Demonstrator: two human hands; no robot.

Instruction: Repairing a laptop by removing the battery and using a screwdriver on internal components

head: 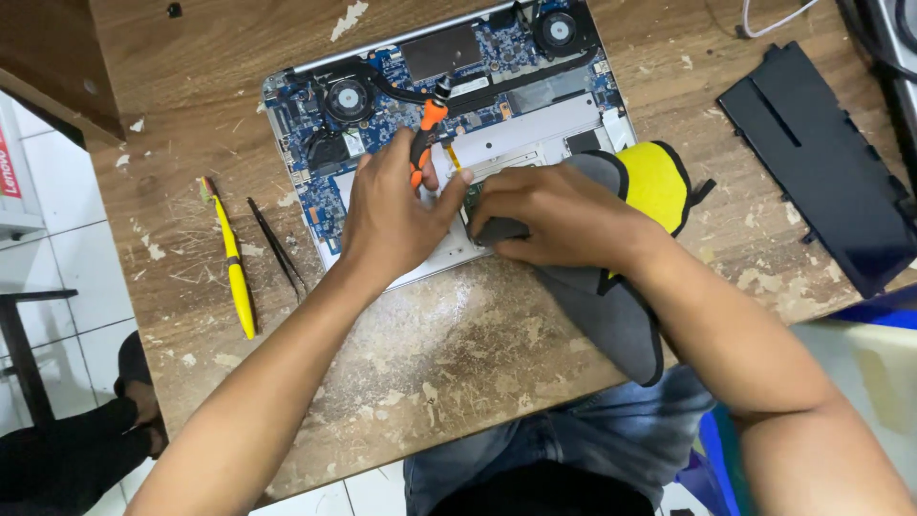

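Note:
An opened laptop (pixel 535 134) lies bottom-up on the worn wooden table (pixel 439 354), its blue circuit board and two fans exposed. My left hand (pixel 392 215) grips an orange-and-black screwdriver (pixel 427 129) whose tip points toward the board's middle. My right hand (pixel 554 215) rests on the laptop's lower edge, fingers pressed down on a small dark part by the grey and yellow sleeve (pixel 621 287). Whatever sits under my fingers is hidden.
A yellow pen-like tool (pixel 234 263) and black tweezers (pixel 277 246) lie left of the laptop. A black flat panel (pixel 821 162) sits at the right. A white cable (pixel 774 19) runs along the top right. The table's front edge is near my lap.

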